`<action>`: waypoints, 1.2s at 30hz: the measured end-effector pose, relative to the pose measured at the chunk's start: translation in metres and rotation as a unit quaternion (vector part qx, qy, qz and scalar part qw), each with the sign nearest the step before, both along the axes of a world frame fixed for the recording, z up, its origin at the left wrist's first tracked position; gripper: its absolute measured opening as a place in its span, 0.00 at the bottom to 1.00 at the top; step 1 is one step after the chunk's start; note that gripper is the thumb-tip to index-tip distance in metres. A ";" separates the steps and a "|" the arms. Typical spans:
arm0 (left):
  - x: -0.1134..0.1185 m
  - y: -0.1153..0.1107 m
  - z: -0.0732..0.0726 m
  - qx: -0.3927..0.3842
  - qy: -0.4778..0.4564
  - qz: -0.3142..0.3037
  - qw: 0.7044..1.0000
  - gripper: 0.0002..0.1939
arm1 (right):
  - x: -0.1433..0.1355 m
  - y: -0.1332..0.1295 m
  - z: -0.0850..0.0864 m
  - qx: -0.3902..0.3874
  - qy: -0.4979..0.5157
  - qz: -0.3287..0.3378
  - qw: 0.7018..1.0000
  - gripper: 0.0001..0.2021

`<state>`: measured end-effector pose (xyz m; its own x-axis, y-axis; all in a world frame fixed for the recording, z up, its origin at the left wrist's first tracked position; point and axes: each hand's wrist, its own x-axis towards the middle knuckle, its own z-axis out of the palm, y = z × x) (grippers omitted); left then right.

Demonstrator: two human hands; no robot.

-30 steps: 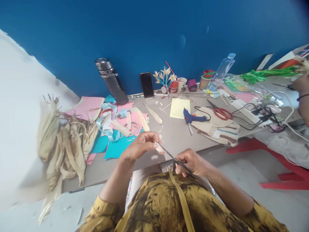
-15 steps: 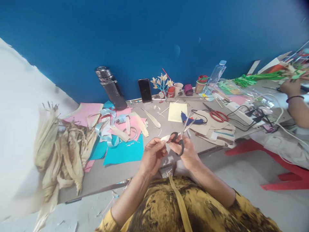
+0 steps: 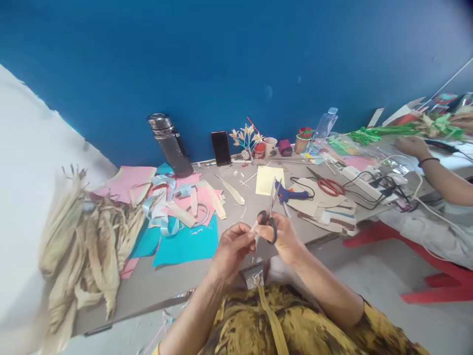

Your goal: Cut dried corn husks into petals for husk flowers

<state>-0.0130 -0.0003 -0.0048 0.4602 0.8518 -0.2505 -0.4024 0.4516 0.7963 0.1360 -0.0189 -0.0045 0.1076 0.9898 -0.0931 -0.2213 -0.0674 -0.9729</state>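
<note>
A: From the head view, how do the hands stand?

B: The left hand [image 3: 234, 242] is mostly curled, thumb and forefinger pinching a small pale husk piece [image 3: 254, 228]. The right hand [image 3: 287, 239] is half closed: its thumb and fingertips meet the same piece from the other side.

A: And the black-handled scissors [image 3: 273, 230]?

B: Hooked on the right hand by the handles, blades pointing toward the desk's back edge, tips a little apart.

A: Where does the husk piece sit?

B: Between the two hands, held up by the middle of the desk's [image 3: 162, 283] front edge.

A: What lies around them?

B: Left of the hands, a turquoise sheet [image 3: 185, 246] near the front edge. Past it, a heap of dried husks [image 3: 94, 251] covers the front left corner, some hanging over. Beyond the hands, a yellow paper square [image 3: 265, 183], with a blue glue gun [image 3: 295, 194] just beside it; red-handled scissors [image 3: 332, 187] lie farther right.

A: And along the back edge?

B: A dark flask [image 3: 172, 150], then a phone [image 3: 220, 149] leaning upright, then pale flowers [image 3: 246, 134] on blue stems. Toward the right end, a co-worker's hand [image 3: 408, 148] is over the desk.
</note>
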 end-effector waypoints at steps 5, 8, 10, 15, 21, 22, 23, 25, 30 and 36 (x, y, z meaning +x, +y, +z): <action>0.003 0.007 0.004 -0.033 -0.073 0.051 0.995 0.13 | 0.006 -0.003 -0.007 0.039 -0.057 0.006 0.998 0.18; 0.003 0.010 0.007 -0.032 -0.063 0.063 0.996 0.14 | 0.006 -0.014 -0.008 0.050 -0.098 0.088 0.990 0.25; 0.002 0.012 0.009 -0.026 -0.054 0.086 0.994 0.14 | 0.005 -0.020 -0.007 0.034 -0.123 0.102 0.987 0.28; 0.003 0.014 0.008 -0.021 -0.063 0.110 0.992 0.14 | -0.001 -0.027 -0.009 0.012 -0.134 0.133 0.982 0.31; 0.008 0.012 0.005 -0.030 -0.078 0.097 0.992 0.12 | -0.002 -0.027 -0.014 0.008 -0.126 0.140 0.982 0.30; 0.009 0.011 0.006 -0.032 -0.077 0.097 0.992 0.13 | -0.002 -0.027 -0.015 0.007 -0.127 0.138 0.982 0.30; 0.009 0.011 0.006 -0.034 -0.076 0.098 0.992 0.13 | -0.002 -0.027 -0.016 0.007 -0.127 0.138 0.982 0.30; 0.010 0.011 0.006 -0.036 -0.074 0.100 0.992 0.13 | -0.002 -0.027 -0.018 0.007 -0.125 0.136 0.983 0.30; 0.012 0.009 0.007 -0.022 -0.077 0.107 0.991 0.12 | -0.002 -0.026 -0.022 -0.001 -0.124 0.127 0.984 0.30; 0.014 0.009 0.010 -0.014 -0.069 0.111 0.991 0.12 | -0.004 -0.026 -0.021 -0.017 -0.145 0.106 0.984 0.27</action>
